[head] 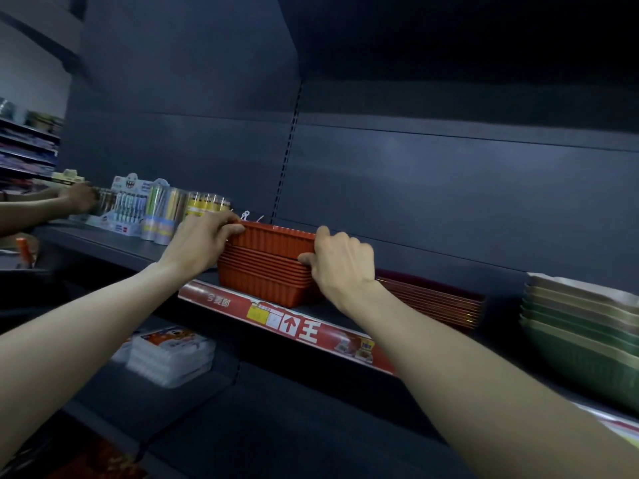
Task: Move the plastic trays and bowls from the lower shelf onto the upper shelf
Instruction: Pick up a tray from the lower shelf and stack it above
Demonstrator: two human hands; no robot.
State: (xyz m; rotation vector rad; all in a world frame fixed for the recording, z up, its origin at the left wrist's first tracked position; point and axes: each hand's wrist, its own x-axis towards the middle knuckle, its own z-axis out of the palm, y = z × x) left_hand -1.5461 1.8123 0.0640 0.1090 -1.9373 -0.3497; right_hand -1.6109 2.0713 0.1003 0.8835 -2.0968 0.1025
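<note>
A stack of red ribbed plastic trays (268, 267) stands on the upper shelf (117, 245) near its front edge. My left hand (200, 242) grips the stack's left end at the rim. My right hand (340, 262) holds the right end, with the thumb on the front and the fingers over the top. To the right on the same shelf lie a low stack of dark red flat trays (435, 300) and a stack of green bowls (584, 337).
Packs of pens and tubes (155, 210) stand at the shelf's left, where another person's hand (79, 198) reaches in. White boxed packs (169, 356) sit on the lower shelf. A red price strip (294, 326) runs along the shelf edge. The back panel is dark.
</note>
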